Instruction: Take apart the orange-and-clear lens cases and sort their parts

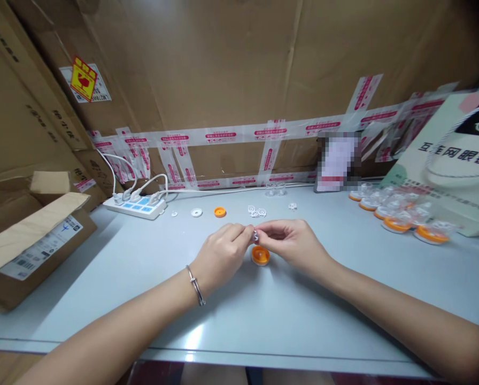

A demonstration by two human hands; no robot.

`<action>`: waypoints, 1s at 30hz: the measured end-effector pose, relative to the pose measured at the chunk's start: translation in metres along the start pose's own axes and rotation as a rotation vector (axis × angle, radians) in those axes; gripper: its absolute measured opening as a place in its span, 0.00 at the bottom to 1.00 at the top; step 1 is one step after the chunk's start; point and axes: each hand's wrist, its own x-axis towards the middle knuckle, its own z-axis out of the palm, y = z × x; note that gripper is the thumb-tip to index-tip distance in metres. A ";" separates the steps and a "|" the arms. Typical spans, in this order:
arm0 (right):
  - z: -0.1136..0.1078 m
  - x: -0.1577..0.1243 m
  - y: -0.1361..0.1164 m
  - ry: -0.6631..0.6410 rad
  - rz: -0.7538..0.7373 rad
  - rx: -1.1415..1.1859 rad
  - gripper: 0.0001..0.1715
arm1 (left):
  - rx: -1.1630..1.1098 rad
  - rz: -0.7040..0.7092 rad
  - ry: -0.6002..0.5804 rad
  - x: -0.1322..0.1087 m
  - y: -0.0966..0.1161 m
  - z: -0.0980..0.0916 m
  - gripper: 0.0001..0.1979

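My left hand [226,255] and my right hand [298,243] meet over the middle of the table. Between their fingertips is a small white plastic part [256,235], pinched from both sides and mostly covered by the fingers. Just below them on the table sits an orange round cup with a white base [260,255]. Farther back lie several small white plastic pieces [257,212], with another white piece [292,206] to their right. An orange ring-shaped part [219,212], a white disc [196,213] and a tiny white part [174,214] form a row toward the left.
Several orange-and-clear round assemblies [396,223] stand at the right, beside a paper bag [456,176]. A phone-like device [338,163] leans on the large cardboard box [207,64] behind. Two clear caps [275,189] lie near it. At left are a power strip [137,207] and an open carton [39,240].
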 end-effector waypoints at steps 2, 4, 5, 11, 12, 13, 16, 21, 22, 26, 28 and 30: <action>0.002 0.000 0.002 0.024 0.012 0.012 0.11 | -0.010 0.006 0.012 -0.001 0.000 0.002 0.09; 0.004 0.000 0.004 0.048 0.022 0.019 0.11 | -0.017 0.007 0.025 -0.002 -0.001 0.004 0.08; 0.005 0.000 0.004 0.058 0.025 0.024 0.10 | -0.021 0.007 0.033 -0.003 -0.001 0.005 0.08; 0.008 0.000 0.008 0.078 0.023 0.051 0.10 | -0.021 0.012 0.044 -0.005 -0.001 0.007 0.08; 0.008 0.000 0.008 0.080 0.028 0.052 0.10 | -0.017 0.013 0.037 -0.005 -0.001 0.007 0.08; 0.008 -0.001 0.009 0.084 0.033 0.054 0.09 | -0.012 0.013 0.031 -0.005 -0.001 0.007 0.08; 0.010 -0.001 0.010 0.110 0.046 0.078 0.09 | 0.011 0.014 0.021 -0.005 -0.001 0.007 0.08; 0.011 -0.001 0.012 0.138 0.065 0.104 0.10 | 0.064 0.053 0.023 -0.006 0.000 0.005 0.08; 0.011 -0.001 0.012 0.141 0.066 0.104 0.10 | 0.075 0.062 0.021 -0.006 0.000 0.005 0.09; 0.010 -0.001 0.013 0.126 0.069 0.116 0.11 | 0.071 0.060 0.015 -0.006 -0.001 0.003 0.10; 0.009 0.000 0.014 0.114 0.089 0.137 0.10 | 0.045 0.063 0.026 -0.007 -0.002 0.003 0.10; 0.008 0.001 0.014 0.112 0.112 0.172 0.11 | 0.008 0.065 0.048 -0.006 -0.003 0.004 0.10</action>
